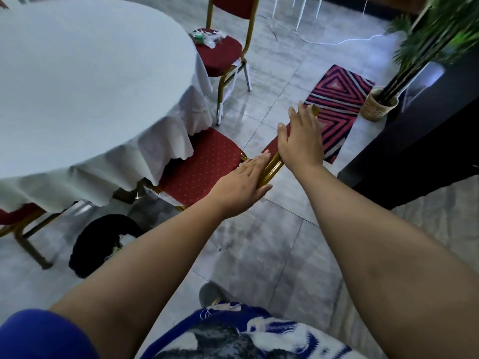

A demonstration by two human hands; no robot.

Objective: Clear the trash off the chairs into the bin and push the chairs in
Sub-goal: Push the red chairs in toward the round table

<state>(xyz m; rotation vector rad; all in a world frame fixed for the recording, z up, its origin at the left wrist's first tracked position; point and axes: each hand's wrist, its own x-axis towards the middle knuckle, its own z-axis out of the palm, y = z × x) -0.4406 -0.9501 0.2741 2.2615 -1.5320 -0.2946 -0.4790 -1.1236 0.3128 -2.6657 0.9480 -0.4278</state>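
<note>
Beside the round white table [77,86], a red chair [202,167] stands with its seat partly under the hanging cloth. Both hands lie flat on the top of its backrest: the left hand [242,181] rests open on the near end with fingers straight, and the right hand [300,137] lies open over the far end, fingers spread, gripping nothing. Farther off, a second red chair [220,53] carries crumpled trash [207,37] on its seat. At near left, the black bin [103,244] sits on the floor with scraps inside.

Both flat palms, left hand [242,183], right hand [300,137], on near chair [204,167] backrest, trash [207,37] on far chair [220,54], bin [103,244] below
</note>
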